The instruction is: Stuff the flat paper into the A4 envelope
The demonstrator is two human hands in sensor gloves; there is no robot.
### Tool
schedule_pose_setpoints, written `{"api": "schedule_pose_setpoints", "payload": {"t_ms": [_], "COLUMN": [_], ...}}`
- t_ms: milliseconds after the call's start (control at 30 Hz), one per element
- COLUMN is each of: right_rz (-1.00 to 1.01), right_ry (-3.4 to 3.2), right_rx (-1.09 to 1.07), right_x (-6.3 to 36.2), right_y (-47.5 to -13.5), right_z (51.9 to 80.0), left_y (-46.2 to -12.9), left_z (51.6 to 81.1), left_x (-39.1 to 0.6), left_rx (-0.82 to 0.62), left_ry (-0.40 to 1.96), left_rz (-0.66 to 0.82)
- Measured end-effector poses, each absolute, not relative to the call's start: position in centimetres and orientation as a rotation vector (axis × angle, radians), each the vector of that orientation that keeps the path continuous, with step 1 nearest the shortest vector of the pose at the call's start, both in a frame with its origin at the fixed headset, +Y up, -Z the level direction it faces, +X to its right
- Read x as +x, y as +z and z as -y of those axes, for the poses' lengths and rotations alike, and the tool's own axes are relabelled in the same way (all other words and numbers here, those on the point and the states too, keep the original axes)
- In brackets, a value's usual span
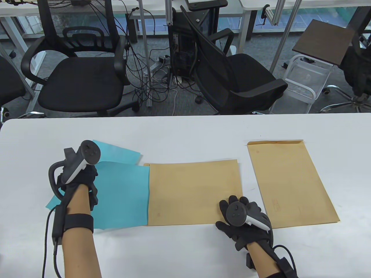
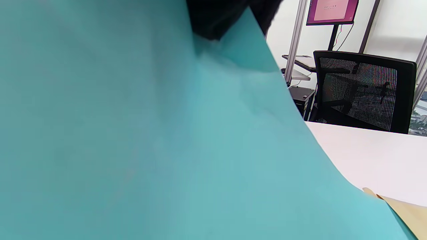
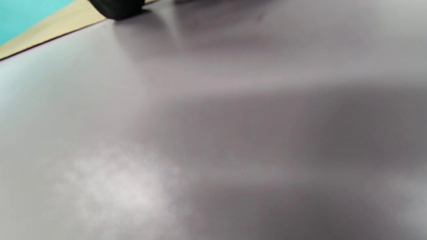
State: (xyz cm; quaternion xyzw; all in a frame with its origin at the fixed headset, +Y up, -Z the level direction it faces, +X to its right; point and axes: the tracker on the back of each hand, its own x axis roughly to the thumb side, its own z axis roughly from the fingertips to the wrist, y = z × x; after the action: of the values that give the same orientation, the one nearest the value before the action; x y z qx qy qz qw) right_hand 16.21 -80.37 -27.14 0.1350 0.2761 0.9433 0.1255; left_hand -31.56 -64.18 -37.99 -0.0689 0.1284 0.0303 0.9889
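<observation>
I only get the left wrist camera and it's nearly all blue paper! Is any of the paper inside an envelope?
Observer: Yes, its right part is tucked into the open end of the envelope lying on the table.
Child: What's the other hand doing?
Observer: The right hand rests with spread fingers on that envelope's near right corner.
Child: Is there just one envelope?
Observer: No, a second envelope lies to its right, apart from it.
</observation>
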Motion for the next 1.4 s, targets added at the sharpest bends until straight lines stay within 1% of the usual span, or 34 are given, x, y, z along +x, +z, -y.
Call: {"api": "schedule_pose_setpoints", "payload": {"t_ms": [67, 167, 500, 967, 1200, 1400], "right_rz": [-0.804, -0.805, -0.806, -0.816, -0.818, -0.817], "right_ry": [2.748, 2.748, 2.745, 2.739, 2.734, 2.734], "right_rx": [0.395, 0.398, 0.401, 0.399, 0.401, 0.401], "right_x": [16.2, 16.3, 16.3, 16.4, 16.4, 16.4], "right_y": [-27.2, -27.2, -27.2, -27.2, -27.2, -27.2], "right_z": [80.4, 80.4, 80.4, 80.4, 80.4, 80.5], "left_y": [-38.2, -38.4, -38.6, -39.3, -39.7, -39.9], "left_z": [64.2, 64.3, 64.6, 66.4, 66.9, 67.2], "left_x": [-31.6, -31.7, -31.6, -29.0, -28.3, -28.1], "left_rx": [-0.142, -0.187, -0.179, -0.168, -0.166, -0.195], "left_ry": [0.07, 0.102, 0.115, 0.077, 0.082, 0.086], "left_rz": [-0.26, -0.263, -0.252, -0.22, -0.219, -0.221]}}
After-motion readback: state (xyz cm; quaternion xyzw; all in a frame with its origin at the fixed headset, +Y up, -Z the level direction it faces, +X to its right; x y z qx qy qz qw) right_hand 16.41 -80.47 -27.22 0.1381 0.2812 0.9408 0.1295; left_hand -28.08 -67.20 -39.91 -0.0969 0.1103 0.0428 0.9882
